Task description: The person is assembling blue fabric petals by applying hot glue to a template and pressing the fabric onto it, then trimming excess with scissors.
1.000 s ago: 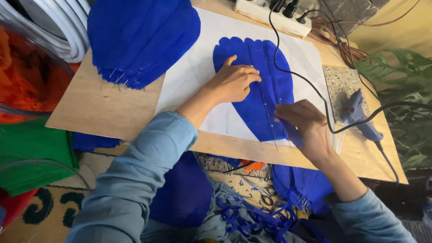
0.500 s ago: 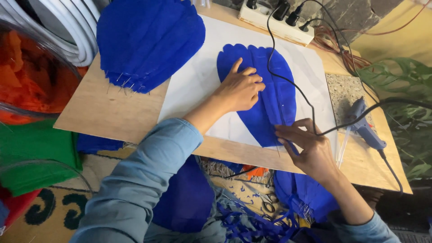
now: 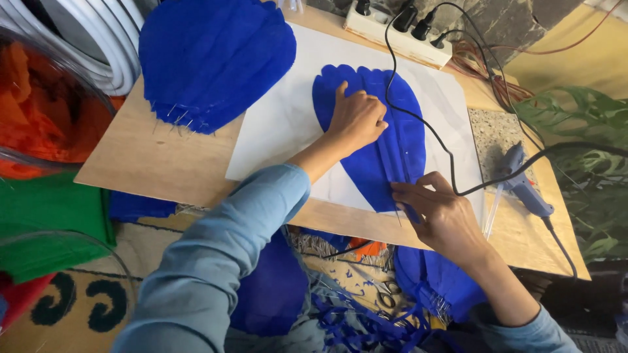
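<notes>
Left hand (image 3: 356,121) lay flat on blue paper petal (image 3: 373,140); right hand (image 3: 438,209) pinched its tip. Best kept taut, press even.

Wooden board (image 3: 163,163) carries white paper (image 3: 281,124) in the middle, blue petal stack (image 3: 216,59) far left, power strip (image 3: 399,29) far, stone tile (image 3: 494,137) with glue gun (image 3: 523,186) right.

Packages, labels, signs, screens: none visible. No item on the work surface or in its surroundings shows a wrapper, box, tag, notice or display.
</notes>
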